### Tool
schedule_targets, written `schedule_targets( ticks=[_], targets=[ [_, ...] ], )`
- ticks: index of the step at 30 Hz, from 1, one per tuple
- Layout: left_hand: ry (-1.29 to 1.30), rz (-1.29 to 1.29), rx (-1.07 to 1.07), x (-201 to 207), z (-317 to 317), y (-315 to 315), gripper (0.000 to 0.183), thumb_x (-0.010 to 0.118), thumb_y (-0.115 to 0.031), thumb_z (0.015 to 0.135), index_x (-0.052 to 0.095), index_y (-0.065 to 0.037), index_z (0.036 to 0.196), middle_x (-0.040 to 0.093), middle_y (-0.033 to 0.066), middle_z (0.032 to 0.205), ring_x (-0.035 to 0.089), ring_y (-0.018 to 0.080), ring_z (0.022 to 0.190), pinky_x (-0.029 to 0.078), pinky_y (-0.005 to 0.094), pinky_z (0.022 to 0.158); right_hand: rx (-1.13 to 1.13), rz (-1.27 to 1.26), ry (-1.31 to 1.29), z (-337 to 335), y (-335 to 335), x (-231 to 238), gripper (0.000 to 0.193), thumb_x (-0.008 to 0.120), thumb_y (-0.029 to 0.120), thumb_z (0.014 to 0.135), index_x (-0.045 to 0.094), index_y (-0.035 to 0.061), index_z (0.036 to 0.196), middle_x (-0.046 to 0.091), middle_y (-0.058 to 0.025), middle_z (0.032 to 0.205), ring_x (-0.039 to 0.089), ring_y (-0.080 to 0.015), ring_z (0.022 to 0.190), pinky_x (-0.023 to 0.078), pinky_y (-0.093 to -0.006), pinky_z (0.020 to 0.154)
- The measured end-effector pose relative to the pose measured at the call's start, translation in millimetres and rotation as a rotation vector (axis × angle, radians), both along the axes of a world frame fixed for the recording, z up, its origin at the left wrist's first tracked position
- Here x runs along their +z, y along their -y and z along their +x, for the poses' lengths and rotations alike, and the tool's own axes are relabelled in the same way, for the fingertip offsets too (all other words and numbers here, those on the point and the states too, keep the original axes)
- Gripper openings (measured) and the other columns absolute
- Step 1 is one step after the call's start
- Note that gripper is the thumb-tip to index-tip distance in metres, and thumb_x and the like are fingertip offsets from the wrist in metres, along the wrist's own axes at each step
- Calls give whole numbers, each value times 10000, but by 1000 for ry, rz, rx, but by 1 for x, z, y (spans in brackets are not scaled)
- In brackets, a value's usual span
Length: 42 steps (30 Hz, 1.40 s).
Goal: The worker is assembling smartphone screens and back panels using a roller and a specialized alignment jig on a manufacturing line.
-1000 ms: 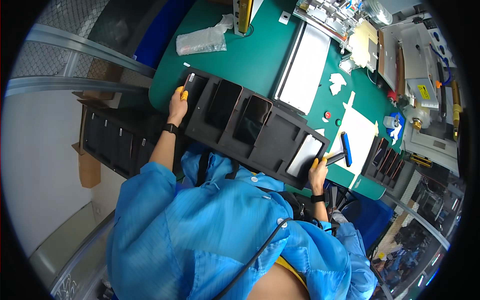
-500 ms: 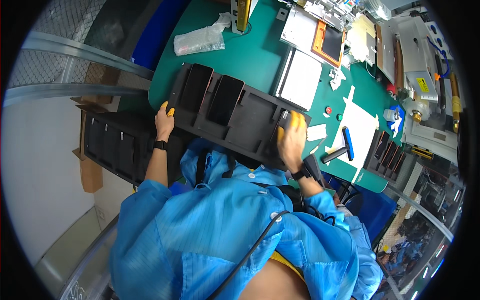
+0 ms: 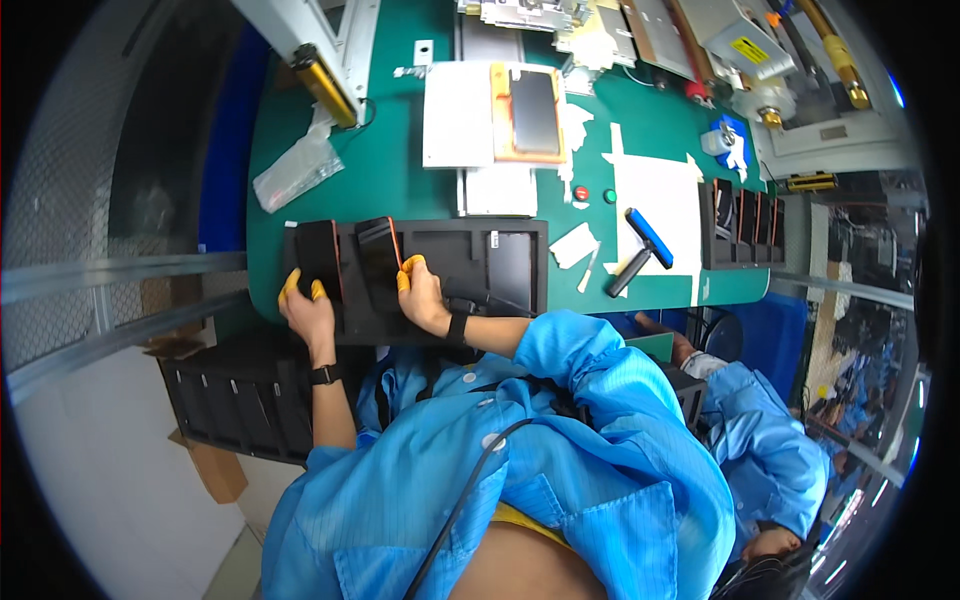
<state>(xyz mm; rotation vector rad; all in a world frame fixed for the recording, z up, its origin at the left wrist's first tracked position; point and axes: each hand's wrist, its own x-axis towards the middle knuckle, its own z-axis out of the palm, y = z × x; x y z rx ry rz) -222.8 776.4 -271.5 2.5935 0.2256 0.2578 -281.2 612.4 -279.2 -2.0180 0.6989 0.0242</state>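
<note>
A black compartment tray (image 3: 435,320) lies along the near edge of the green table. In its leftmost slot is a dark phone-like panel (image 3: 318,258) with an orange edge. My left hand (image 3: 308,315), with yellow finger cots, rests at the near end of that panel, its fingers apart. My right hand (image 3: 425,298) pinches the right edge of a second dark panel (image 3: 380,258), whose orange side shows as it sits tilted in its slot. A third panel (image 3: 512,265) with a small white label lies flat in the right slot.
Ahead stands a white fixture plate (image 3: 457,115) with an orange-framed panel (image 3: 535,112). To the right are a blue roller (image 3: 650,240), a white sheet (image 3: 680,205) and a smaller loaded tray (image 3: 740,255). Bubble wrap (image 3: 297,170) lies left. Another person (image 3: 765,430) is at lower right.
My right hand has moved left from the tray's right slot to the second panel, which is now tilted. My left hand has shifted onto the leftmost panel's near end. The view has turned.
</note>
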Motion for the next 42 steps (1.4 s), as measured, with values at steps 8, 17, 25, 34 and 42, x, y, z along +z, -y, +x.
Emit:
schedule_targets(
  ticks=[8, 17, 25, 34, 42],
  targets=[
    [103, -448, -634, 67, 59, 205, 107, 612, -110, 705, 610, -35, 782, 569, 125, 812, 522, 296, 818, 415, 363, 728, 82, -35, 277, -57, 118, 65, 232, 449, -46, 792, 448, 25, 1013, 557, -220, 826, 548, -398, 784, 440, -394, 654],
    [10, -131, -480, 19, 79, 323, 526, 664, -492, 628, 607, -27, 867, 513, 181, 1017, 437, 323, 1016, 368, 436, 830, -179, -393, 408, -25, 248, 84, 243, 397, 21, 862, 424, 67, 1099, 555, -167, 733, 540, -301, 590, 416, -335, 554],
    [-754, -1786, -550, 101, 57, 255, 414, 520, 18, 758, 431, -22, 1161, 550, 142, 1020, 591, 241, 861, 533, 371, 697, -237, -165, 318, 60, 254, 71, 309, 412, 0, 780, 407, 52, 1084, 530, -218, 776, 532, -359, 707, 413, -399, 632],
    [-875, -2121, -594, 123, 22, 226, 459, 514, 7, 775, 413, -63, 1217, 520, 224, 1082, 549, 345, 970, 512, 446, 754, 10, -591, 293, 46, 278, 42, 321, 488, 166, 814, 504, 32, 1106, 460, -173, 1074, 381, -341, 1037, 339, -443, 846],
    [-909, -2101, -658, 128, 13, 226, 454, 506, 22, 772, 414, -66, 1207, 519, 200, 1098, 539, 331, 1000, 506, 442, 770, -304, -697, -361, -115, 333, 63, 353, 496, 308, 838, 605, -20, 768, 591, -214, 701, 576, -384, 673, 444, -437, 594]
  ],
)
